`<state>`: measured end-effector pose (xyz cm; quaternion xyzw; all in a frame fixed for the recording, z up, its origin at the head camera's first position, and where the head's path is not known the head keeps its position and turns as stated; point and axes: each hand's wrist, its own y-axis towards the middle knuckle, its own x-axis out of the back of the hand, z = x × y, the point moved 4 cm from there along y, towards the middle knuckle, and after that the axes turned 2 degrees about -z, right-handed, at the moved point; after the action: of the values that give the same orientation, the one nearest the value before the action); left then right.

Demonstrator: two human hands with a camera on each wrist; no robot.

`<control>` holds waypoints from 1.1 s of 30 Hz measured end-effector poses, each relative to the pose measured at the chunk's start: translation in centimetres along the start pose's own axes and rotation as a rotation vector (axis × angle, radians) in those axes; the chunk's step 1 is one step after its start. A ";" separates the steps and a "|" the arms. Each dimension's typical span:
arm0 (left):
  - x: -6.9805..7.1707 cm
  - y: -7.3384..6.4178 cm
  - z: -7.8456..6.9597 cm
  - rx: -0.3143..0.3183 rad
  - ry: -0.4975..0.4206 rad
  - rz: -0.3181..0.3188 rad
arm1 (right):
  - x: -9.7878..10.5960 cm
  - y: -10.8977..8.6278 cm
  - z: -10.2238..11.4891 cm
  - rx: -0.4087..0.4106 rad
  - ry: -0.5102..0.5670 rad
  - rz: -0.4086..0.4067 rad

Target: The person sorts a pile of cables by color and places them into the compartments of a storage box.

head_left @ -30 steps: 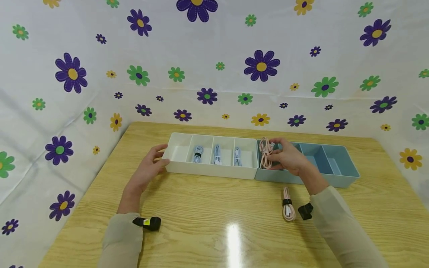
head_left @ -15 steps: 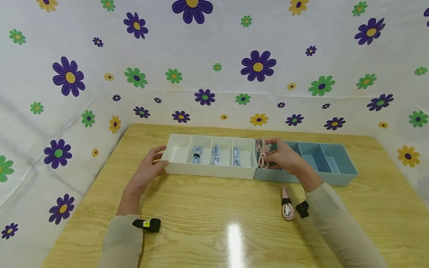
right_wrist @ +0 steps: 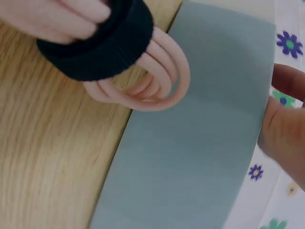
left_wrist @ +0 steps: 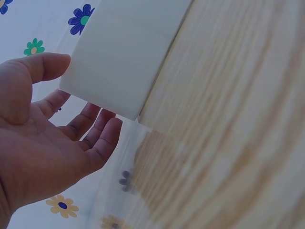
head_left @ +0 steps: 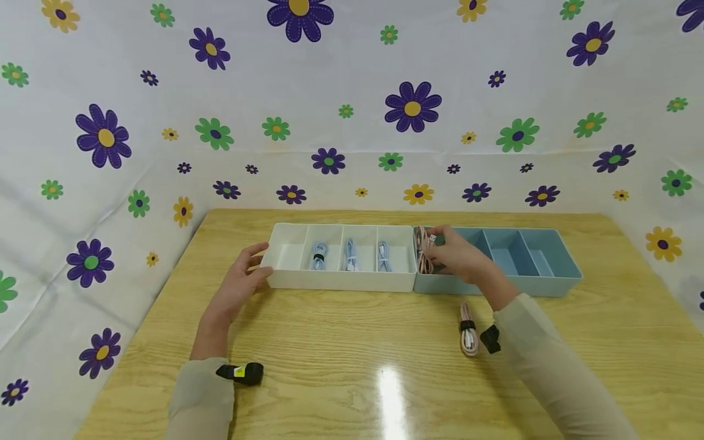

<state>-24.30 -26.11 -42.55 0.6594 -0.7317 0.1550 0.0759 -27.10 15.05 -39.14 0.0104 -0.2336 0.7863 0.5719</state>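
One of your hands, the left hand [head_left: 238, 286], has its fingers apart and loosely bent at the end of the white box [head_left: 341, 280], while your right hand [head_left: 464, 256] pinches one pink cable [head_left: 422, 247] at the leftmost compartment of the blue box [head_left: 528, 286]. One second pink cable [head_left: 469, 346] lies on the table [head_left: 308, 348], and three light-blue cables [head_left: 351, 252] lie in the white box, one in each of its three right compartments.

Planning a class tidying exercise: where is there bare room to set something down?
Free: the table between left sleeve and loose cable; white tray, leftmost compartment; blue tray, two rightmost compartments. Crowded: the blue tray's left end, where the right hand holds another cable.
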 end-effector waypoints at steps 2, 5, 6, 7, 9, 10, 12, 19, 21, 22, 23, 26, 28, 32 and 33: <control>0.0 0.0 0.0 -0.002 -0.001 -0.002 | 0.2 0.1 -0.1 -0.032 0.098 0.056; 0.0 0.0 0.0 -0.003 -0.004 -0.001 | 0.5 0.2 -0.4 -0.057 0.262 0.152; 0.0 0.0 0.0 -0.003 -0.005 0.000 | 0.6 0.1 -0.4 -0.061 0.299 0.177; 0.0 -0.1 0.0 -0.001 -0.006 0.000 | 0.6 0.1 -0.5 -0.061 0.320 0.200; 0.0 -0.1 0.0 -0.002 -0.002 0.000 | 0.7 0.1 -0.4 -0.069 0.356 0.227; 0.0 -0.1 -0.1 -0.001 0.001 0.000 | 0.7 0.1 -0.4 -0.073 0.365 0.233; 0.0 -0.1 -0.1 -0.001 0.006 -0.002 | 0.6 0.1 -0.3 -0.084 0.374 0.236; 0.0 -0.2 -0.3 0.005 0.006 -0.003 | 0.5 0.3 -0.1 -0.119 0.373 0.230; 0.0 -0.2 -0.3 0.003 0.002 0.000 | 0.5 0.3 -0.1 -0.127 0.367 0.223; 0.0 -0.2 -0.3 0.002 -0.001 0.001 | 0.4 0.3 0.0 -0.129 0.362 0.217; 0.0 -0.2 -0.3 0.001 -0.003 0.002 | 0.4 0.3 0.0 -0.131 0.360 0.210; -0.1 -0.3 -0.4 0.002 -0.006 0.002 | 0.2 0.3 0.0 -0.128 0.350 0.183; -0.1 -0.3 -0.4 0.004 -0.004 0.002 | 0.1 0.3 0.0 -0.116 0.349 0.163; -0.1 -0.3 -0.4 0.009 0.001 0.000 | 0.0 0.3 0.2 -0.064 0.347 0.138; -0.1 -0.2 -0.3 0.008 0.003 0.000 | 0.0 0.2 0.3 -0.047 0.342 0.134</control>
<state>-24.08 -25.92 -42.23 0.6595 -0.7309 0.1589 0.0743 -27.36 14.87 -38.99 -0.1521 -0.1515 0.8072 0.5498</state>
